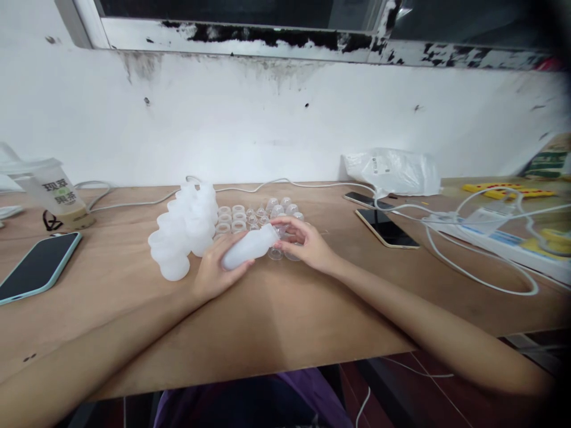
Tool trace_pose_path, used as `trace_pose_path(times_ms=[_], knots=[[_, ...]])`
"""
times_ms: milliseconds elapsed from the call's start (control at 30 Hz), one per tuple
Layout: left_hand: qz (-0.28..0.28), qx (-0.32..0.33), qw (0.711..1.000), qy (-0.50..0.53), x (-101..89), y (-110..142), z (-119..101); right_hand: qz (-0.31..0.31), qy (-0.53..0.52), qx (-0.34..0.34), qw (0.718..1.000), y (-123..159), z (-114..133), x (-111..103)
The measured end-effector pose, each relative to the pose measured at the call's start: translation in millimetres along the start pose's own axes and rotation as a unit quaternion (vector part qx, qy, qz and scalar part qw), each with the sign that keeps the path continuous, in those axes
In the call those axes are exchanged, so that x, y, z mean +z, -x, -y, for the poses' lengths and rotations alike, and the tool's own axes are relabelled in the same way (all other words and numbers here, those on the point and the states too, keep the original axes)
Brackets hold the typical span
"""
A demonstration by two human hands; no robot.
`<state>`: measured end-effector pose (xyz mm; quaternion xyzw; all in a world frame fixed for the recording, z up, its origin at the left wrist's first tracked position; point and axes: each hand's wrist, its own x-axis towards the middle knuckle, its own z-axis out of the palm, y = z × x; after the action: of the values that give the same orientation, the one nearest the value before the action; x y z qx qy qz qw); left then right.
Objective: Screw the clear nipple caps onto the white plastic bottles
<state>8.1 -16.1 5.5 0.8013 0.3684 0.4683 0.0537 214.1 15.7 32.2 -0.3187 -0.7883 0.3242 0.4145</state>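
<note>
My left hand (219,267) is wrapped round a frosted white bottle (247,248), which lies tilted with its neck up and to the right. At that neck the fingers of my right hand (306,242) pinch a small clear piece (281,230), largely hidden by the fingers. Behind the bottle are white collar rings (224,219) in rows and small clear teats (253,217). Several clear dome caps (276,209) stand beyond my right fingers, partly covered by them. To the left, several more frosted bottles (175,266) stand close together.
A phone (38,266) and a drink cup (57,196) occupy the left side. On the right are another phone (387,228), a plastic bag (392,171), and a white power strip (499,241) with looping cables. A white cable (254,189) runs along the wall behind the parts.
</note>
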Motion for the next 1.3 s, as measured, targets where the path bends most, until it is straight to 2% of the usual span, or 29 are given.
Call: trace_pose_path(times_ms=[100, 333, 533, 733, 967, 1167, 1300], knots=[[0.006, 0.002, 1.000, -0.001, 0.0, 0, 0, 0.008, 0.015, 0.008, 1.000, 0, -1, 0], [0.001, -0.020, 1.000, 0.004, 0.9, 1, 2, 0.043, 0.019, -0.034, 0.998, 1, 1, -4], [0.008, 0.011, 1.000, -0.006, 0.5, 1, -1, 0.005, 0.033, 0.002, 0.999, -1, -3, -2], [0.010, -0.002, 1.000, 0.000, -0.1, 0, -1, 0.037, 0.060, -0.053, 0.996, 2, 6, -4], [0.014, 0.015, 1.000, -0.003, 0.1, 1, -2, 0.013, 0.095, -0.016, 0.995, 0, 3, -2], [0.012, -0.006, 1.000, -0.002, -0.2, -1, -2, 0.061, 0.092, -0.076, 0.991, 4, 9, -3], [0.017, 0.001, 1.000, -0.001, -0.3, 0, -2, 0.049, 0.096, -0.048, 0.993, 3, 4, -2]])
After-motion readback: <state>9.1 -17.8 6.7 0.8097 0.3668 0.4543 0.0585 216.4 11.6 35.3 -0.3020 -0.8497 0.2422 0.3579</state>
